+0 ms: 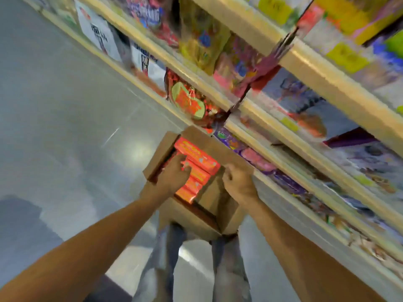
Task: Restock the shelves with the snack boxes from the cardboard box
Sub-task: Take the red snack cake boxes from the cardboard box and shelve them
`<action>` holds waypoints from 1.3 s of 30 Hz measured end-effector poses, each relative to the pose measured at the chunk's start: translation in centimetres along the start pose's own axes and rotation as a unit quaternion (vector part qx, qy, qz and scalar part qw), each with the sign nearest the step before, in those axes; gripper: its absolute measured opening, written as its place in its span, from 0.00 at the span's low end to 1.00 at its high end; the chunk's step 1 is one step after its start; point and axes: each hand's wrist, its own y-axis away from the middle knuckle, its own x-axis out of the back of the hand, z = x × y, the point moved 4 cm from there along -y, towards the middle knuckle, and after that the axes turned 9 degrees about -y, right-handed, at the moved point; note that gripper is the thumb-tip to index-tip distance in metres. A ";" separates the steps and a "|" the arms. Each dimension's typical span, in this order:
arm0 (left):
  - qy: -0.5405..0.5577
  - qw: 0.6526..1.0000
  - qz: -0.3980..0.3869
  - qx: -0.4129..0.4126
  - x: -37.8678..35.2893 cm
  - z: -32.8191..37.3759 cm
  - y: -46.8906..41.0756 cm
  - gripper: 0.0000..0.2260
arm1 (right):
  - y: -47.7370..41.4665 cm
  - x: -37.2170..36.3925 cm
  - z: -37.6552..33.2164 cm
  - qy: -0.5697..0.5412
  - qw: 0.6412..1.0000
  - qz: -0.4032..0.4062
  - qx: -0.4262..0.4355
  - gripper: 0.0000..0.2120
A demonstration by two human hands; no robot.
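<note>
An open cardboard box (192, 216) stands on the floor below me, its flaps folded out. Several orange-red snack boxes (196, 159) lie in a row in its left part; the right part shows bare cardboard. My left hand (174, 175) reaches into the box, fingers curled over the snack boxes; the blur hides whether it grips one. My right hand (238, 184) rests at the box's right flap with fingers curled. The shelves (261, 110) run diagonally on the right, packed with coloured snack packs.
Grey tiled floor (65, 127) spreads to the left of the box. My legs in grey trousers (226, 269) stand just behind the box. A dark shape (19, 225) lies at the left edge. The shelf fronts stand close on the right.
</note>
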 end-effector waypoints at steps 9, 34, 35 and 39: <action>0.090 0.991 -0.006 0.101 -11.7 -11.1 -12.6 0.35 | -12.3 -12.9 11.6 -0.248 0.929 0.050 -0.270 0.11; 0.036 0.976 -0.020 0.213 -15.4 -17.4 -19.6 0.24 | -16.7 -22.5 20.1 -0.497 0.742 0.143 -0.427 0.15; 0.088 0.970 -0.016 0.228 -15.4 -17.4 -18.3 0.25 | -15.5 -22.7 20.5 -0.504 0.727 0.154 -0.440 0.23; 0.113 0.959 0.047 0.255 -15.7 -17.4 -13.7 0.15 | -12.0 -21.7 21.6 -0.420 0.746 0.180 -0.484 0.33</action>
